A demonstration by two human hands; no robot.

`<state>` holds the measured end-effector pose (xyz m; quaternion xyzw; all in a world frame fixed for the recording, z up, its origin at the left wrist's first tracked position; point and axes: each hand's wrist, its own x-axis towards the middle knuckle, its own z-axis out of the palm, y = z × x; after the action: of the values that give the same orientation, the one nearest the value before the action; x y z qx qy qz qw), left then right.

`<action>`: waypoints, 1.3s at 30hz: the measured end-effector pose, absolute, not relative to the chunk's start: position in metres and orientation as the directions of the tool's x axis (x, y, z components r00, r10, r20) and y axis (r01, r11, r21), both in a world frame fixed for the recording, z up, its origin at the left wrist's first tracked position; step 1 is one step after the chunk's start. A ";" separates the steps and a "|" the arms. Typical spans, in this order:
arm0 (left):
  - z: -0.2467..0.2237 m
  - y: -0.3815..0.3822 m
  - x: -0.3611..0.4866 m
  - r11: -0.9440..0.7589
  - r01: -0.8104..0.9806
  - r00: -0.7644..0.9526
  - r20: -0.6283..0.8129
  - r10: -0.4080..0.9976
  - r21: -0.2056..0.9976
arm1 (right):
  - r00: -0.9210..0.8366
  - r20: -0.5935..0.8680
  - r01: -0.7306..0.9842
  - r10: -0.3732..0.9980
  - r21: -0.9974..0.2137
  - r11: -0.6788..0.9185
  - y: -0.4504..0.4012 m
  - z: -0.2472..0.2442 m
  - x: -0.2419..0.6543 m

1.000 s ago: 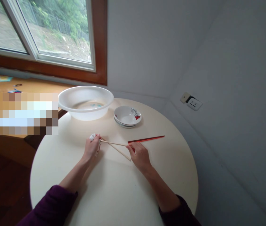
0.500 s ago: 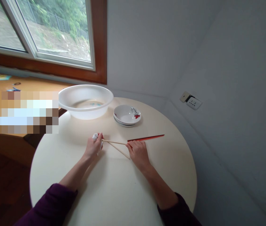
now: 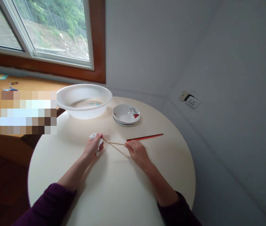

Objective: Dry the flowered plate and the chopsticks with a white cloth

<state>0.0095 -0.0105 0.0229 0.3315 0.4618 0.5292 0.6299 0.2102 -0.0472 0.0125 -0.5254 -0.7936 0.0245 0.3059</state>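
My left hand (image 3: 94,145) is closed around a crumpled white tissue (image 3: 99,145). A light wooden chopstick (image 3: 118,150) slants from its fingertips down to the right. My right hand (image 3: 138,153) pinches a second light chopstick (image 3: 116,143); its left tip lies over the first one, clear of my left fingers. Part of this second stick is hidden by the right hand, and its other end shows faintly beyond the knuckles. Just behind the right hand, a pair of red chopsticks (image 3: 147,137) rests on the round white table (image 3: 109,194).
A large translucent white basin (image 3: 86,112) stands at the table's back left. Beside it is a small stack of white dishes (image 3: 124,113) with a red flower pattern. A wooden desk (image 3: 36,82) adjoins on the left, under the window. A wall with a socket (image 3: 192,102) borders the right.
The chopstick in my right hand has slid right, its left tip coming out of my left hand's tissue. The left hand keeps the tissue and the other chopstick. The view has shifted slightly.
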 end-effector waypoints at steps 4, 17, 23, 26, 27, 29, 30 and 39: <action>0.022 -0.008 0.008 0.245 -0.425 -0.002 -0.272 0.962 0.871 | -0.285 0.456 0.791 0.843 -0.385 0.476 -0.038 0.013 0.237; 0.018 -0.004 0.007 0.248 -0.483 0.015 -0.275 0.961 0.840 | -0.218 0.350 0.867 0.911 -0.358 0.345 -0.026 -0.003 0.282; 0.016 -0.002 0.006 0.246 -0.522 0.037 -0.267 0.963 0.817 | -0.160 0.372 0.867 0.914 -0.389 0.310 -0.023 -0.009 0.287; 0.015 -0.001 0.005 0.252 -0.525 0.045 -0.269 0.962 0.813 | -0.140 0.372 0.875 0.918 -0.388 0.290 -0.021 -0.011 0.289; 0.015 -0.001 0.005 0.251 -0.526 0.048 -0.266 0.963 0.813 | -0.132 0.370 0.881 0.920 -0.382 0.280 -0.020 -0.012 0.290; 0.013 0.000 0.004 0.249 -0.530 0.060 -0.257 0.965 0.810 | -0.112 0.373 0.891 0.921 -0.372 0.259 -0.019 -0.013 0.292; 0.012 0.000 0.004 0.250 -0.533 0.067 -0.254 0.965 0.808 | -0.104 0.378 0.894 0.920 -0.369 0.253 -0.019 -0.014 0.293; 0.013 0.000 0.004 0.276 -0.555 0.082 -0.278 0.957 0.785 | -0.073 0.420 0.906 0.905 -0.352 0.236 -0.016 -0.017 0.297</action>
<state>0.0045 0.0001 0.0131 0.2513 0.4000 0.5469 0.6912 0.2972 -0.0156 -0.0167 -0.6179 -0.7325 -0.0010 0.2856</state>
